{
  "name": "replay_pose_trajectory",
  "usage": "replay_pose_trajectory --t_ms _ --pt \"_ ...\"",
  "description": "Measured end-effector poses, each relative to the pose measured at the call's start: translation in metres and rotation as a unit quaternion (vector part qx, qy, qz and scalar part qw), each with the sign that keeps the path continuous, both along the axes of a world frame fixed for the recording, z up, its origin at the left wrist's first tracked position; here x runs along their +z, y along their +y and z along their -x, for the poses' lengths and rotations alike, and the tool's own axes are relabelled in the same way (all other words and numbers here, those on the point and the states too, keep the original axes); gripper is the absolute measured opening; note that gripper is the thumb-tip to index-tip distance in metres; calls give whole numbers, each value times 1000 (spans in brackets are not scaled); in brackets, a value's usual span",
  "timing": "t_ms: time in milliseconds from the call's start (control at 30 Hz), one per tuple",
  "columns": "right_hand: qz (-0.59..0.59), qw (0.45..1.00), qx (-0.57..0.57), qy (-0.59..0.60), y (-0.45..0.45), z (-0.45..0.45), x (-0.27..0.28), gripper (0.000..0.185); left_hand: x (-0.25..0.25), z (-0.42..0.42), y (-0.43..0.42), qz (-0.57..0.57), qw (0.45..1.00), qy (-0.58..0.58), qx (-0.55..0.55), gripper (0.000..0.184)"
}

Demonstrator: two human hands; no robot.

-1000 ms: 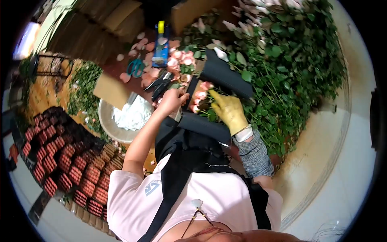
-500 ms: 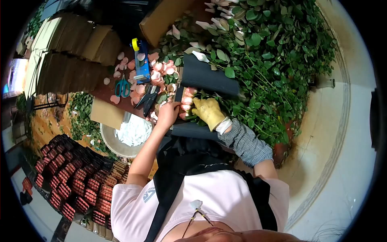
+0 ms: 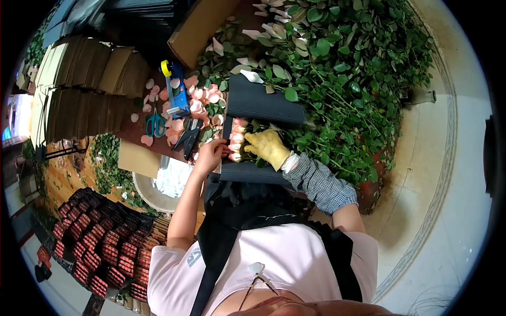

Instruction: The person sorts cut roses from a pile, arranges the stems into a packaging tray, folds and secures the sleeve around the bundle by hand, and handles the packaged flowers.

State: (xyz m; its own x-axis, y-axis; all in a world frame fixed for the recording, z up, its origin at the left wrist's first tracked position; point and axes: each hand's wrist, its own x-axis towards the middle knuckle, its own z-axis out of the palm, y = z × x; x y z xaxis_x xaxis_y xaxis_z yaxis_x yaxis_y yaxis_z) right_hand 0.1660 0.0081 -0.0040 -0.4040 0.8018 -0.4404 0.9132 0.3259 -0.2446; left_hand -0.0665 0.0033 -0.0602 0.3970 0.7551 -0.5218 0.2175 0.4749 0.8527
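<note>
A row of pink roses [image 3: 236,138] lies on an opened black corrugated wrap [image 3: 266,100], blooms to the left. My bare left hand [image 3: 212,154] is at the left side of the row, its fingers closed on the edge of a lower bloom. From the stem side, my right hand [image 3: 268,149], in a yellow glove, curls its fingers round the blooms' bases; its palm side is hidden. The wrap's near flap [image 3: 253,173] extends below both hands. Black-handled clippers [image 3: 191,139] rest left of the wrap, beyond my left hand.
Leafy rose stems [image 3: 342,105] pile up on the right. Loose petals [image 3: 197,102], teal scissors [image 3: 155,125] and a blue tape dispenser [image 3: 178,92] are on the left. A metal basin [image 3: 145,187] holds white pieces. Cardboard stacks [image 3: 79,113] and packed rose bundles [image 3: 100,237] stand farther left.
My left hand has shifted slightly down along the rose row. The right glove has drawn back a little, so more of the blooms shows. The camera view has also shifted.
</note>
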Motion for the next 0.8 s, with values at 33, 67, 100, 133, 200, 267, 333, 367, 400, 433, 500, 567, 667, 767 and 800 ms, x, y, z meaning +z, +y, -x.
replay_pose_trajectory --t_ms 33,67,100,133,200,267,333,367,400,433,500,567,667,767,800 --pt "-6 1000 1 16 -1 -1 -1 33 10 0 2 0 1000 9 -3 27" --pt "-14 999 3 33 -2 -2 -3 33 20 2 4 -1 1000 18 -6 26" --pt "-15 999 2 33 -3 -3 -7 33 31 2 6 -2 1000 18 -7 26" --pt "-34 997 22 63 -1 -4 -11 33 43 0 8 -70 994 84 -27 24" --pt "-53 993 43 91 -2 -4 -14 34 71 -7 9 -199 954 214 -64 21" --pt "-13 999 16 32 0 4 -10 25 99 -26 10 -253 940 216 -76 21" --pt "-4 999 11 34 -1 6 -1 15 90 -50 -1 -320 901 268 -119 19" --pt "-34 998 1 54 -3 2 -4 13 85 -59 -6 -315 883 303 -171 16" --pt "-65 995 -8 73 -5 -2 -4 11 80 -68 -10 -310 861 336 -222 13" --pt "-111 987 -28 112 -7 -4 5 11 75 -73 -16 -342 844 357 -207 9" --pt "-139 985 -62 76 -3 -3 17 13 66 -81 -23 -352 845 366 -170 11" --pt "-123 986 -115 14 6 -2 23 15 61 -83 -28 -368 838 370 -161 10" --pt "-160 980 -86 85 6 -6 -24 16 63 -87 -29 -354 832 392 -169 10" --pt "-126 987 -75 65 12 -3 -21 17 67 -94 -20 -385 804 421 -166 12" --pt "-102 991 -72 46 12 -5 -21 15 66 -96 -18 -387 805 419 -165 12"
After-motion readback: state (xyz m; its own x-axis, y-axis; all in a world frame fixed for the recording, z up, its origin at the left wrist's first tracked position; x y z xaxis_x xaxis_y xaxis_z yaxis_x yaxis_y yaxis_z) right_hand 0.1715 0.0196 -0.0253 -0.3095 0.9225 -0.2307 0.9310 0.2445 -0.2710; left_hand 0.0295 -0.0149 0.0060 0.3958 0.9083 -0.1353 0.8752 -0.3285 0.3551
